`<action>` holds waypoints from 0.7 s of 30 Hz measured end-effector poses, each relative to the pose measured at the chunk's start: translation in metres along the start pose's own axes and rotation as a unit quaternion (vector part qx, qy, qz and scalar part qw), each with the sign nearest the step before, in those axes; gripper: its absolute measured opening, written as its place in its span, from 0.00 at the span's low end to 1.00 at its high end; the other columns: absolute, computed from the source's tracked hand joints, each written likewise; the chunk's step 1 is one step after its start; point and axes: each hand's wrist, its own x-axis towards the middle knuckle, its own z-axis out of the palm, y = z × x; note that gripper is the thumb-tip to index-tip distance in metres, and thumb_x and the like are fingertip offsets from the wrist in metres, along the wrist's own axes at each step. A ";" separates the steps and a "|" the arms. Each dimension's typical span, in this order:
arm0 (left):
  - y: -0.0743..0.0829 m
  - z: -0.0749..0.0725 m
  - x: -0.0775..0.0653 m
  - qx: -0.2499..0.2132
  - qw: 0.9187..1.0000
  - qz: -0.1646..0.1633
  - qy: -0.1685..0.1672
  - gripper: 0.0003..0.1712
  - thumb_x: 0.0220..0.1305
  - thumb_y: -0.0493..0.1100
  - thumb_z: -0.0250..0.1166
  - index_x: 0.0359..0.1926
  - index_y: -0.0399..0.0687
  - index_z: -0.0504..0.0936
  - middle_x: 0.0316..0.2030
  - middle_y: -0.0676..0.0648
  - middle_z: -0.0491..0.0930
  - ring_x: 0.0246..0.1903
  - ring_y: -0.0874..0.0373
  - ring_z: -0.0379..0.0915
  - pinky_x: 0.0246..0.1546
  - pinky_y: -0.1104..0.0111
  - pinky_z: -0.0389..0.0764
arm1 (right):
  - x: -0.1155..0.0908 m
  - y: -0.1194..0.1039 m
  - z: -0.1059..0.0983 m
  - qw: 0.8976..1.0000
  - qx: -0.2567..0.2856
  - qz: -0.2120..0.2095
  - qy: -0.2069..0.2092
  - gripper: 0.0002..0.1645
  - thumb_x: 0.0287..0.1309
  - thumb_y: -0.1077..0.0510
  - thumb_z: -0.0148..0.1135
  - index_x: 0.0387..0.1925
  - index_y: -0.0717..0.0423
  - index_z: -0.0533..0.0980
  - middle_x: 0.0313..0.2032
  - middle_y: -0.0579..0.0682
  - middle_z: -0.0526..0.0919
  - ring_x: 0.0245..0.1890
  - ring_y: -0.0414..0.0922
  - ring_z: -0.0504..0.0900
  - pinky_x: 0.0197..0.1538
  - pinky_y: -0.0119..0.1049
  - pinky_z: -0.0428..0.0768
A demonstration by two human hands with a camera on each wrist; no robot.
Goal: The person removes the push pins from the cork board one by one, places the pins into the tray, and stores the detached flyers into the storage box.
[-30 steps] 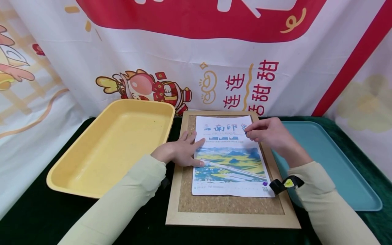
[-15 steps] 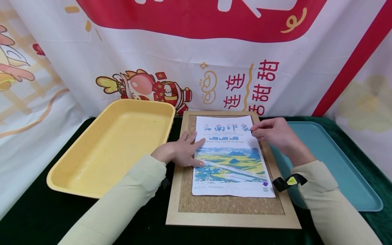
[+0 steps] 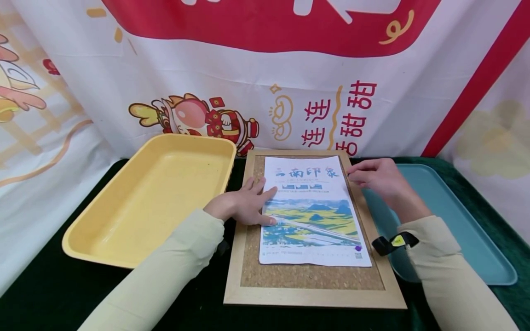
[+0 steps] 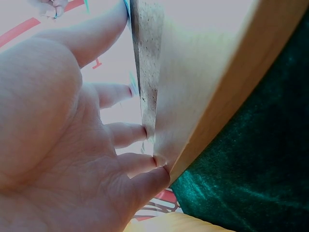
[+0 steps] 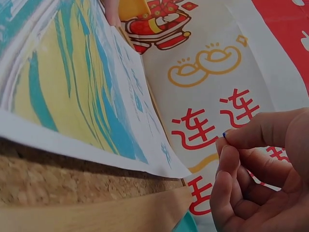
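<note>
A printed sheet (image 3: 310,225) with a blue and yellow landscape lies on the wood-framed cork board (image 3: 314,276). A purple push pin (image 3: 358,248) sits at its lower right corner. My left hand (image 3: 244,202) rests with spread fingers across the board's left side and the sheet's left edge. Up at the right frame edge, beside the sheet's top right corner, my right hand (image 3: 378,181) pinches a tiny blue push pin (image 5: 224,135) between thumb and forefinger. Most of that pin is hidden by the fingertips. In the right wrist view the sheet's near corner lifts slightly off the cork.
A deep yellow tray (image 3: 149,202) stands left of the board, and a flat teal tray (image 3: 459,230) lies to its right, partly under my right forearm. Dark green cloth (image 3: 194,299) covers the table. A white and red printed curtain (image 3: 256,69) hangs right behind.
My right hand has moved to the right with the blue push pin, from over the sheet's top right corner to the board's frame. The left hand has stayed in place.
</note>
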 end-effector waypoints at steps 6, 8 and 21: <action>-0.001 0.000 0.001 -0.006 1.000 0.000 0.002 0.53 0.76 0.65 0.61 0.88 0.58 0.42 0.87 0.41 0.27 0.85 0.38 0.16 0.84 0.40 0.38 | 0.002 0.005 -0.003 1.000 -0.001 0.005 0.010 0.28 0.76 0.47 0.63 0.68 0.58 0.77 0.69 0.59 0.75 0.61 0.52 0.76 0.66 0.45 0.78; -0.001 0.000 0.001 -0.006 1.000 0.000 0.002 0.53 0.76 0.65 0.60 0.88 0.58 0.42 0.87 0.41 0.27 0.85 0.38 0.16 0.84 0.40 0.37 | 0.002 0.007 -0.003 1.000 -0.002 0.005 0.013 0.29 0.76 0.46 0.63 0.69 0.58 0.77 0.69 0.59 0.76 0.61 0.52 0.76 0.65 0.44 0.79; -0.001 0.000 0.001 0.002 1.000 -0.002 0.001 0.53 0.76 0.66 0.60 0.88 0.58 0.41 0.87 0.41 0.27 0.85 0.38 0.16 0.84 0.40 0.38 | 0.005 0.017 -0.012 0.999 0.007 0.010 0.042 0.31 0.77 0.45 0.62 0.71 0.57 0.76 0.71 0.59 0.75 0.61 0.51 0.77 0.62 0.38 0.81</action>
